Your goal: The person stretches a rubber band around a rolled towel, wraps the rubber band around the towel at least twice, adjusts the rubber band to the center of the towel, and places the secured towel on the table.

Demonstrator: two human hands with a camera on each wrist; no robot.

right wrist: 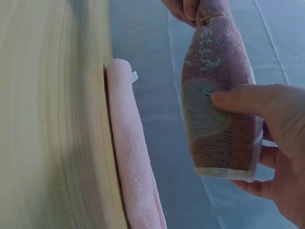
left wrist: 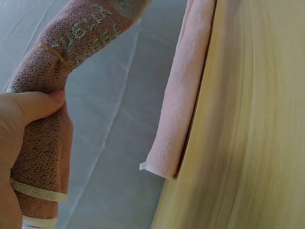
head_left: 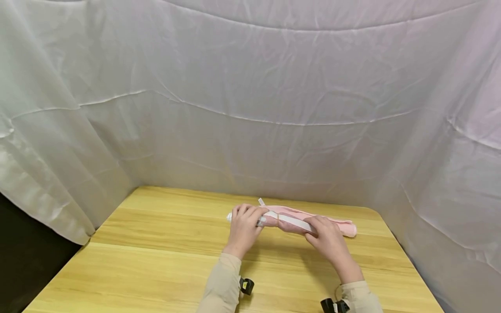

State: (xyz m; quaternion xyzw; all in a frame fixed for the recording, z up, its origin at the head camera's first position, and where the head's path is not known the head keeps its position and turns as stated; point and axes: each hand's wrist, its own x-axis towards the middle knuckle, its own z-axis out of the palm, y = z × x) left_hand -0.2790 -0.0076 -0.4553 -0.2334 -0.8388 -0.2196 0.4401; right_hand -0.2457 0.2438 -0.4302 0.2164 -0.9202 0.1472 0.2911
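A: Where is the mauve towel?

B: Held up over the worktop, between the person's hands. A pink towel, also rolled, lies along the worktop's far edge, just beyond it.

A: And each hand?

B: Both are grasping the mauve towel. The left hand has one end, thumb laid across the near face; the right hand has the other, thumb in front and fingers curled behind.

A: How would it handle?

B: Light and soft, by the look of the looped pile. It bends near the band, which nips it in at the waist, so it would probably sag if lifted by one end alone. It should not be slippery, and nothing about it looks fragile.

A: Then where is the best hold?

B: Probably on the thicker parts either side of the band, much as the hands have it. A squeeze there should sink in and grip well. Pulling at the band itself might work it loose.

A: Any writing?

B: Pale green lettering runs beside the band, woven or printed into the pile, but the folds break it up and no word can be read for certain. The pink towel has a small white tag; its print is too small to make out. No brand is legible.
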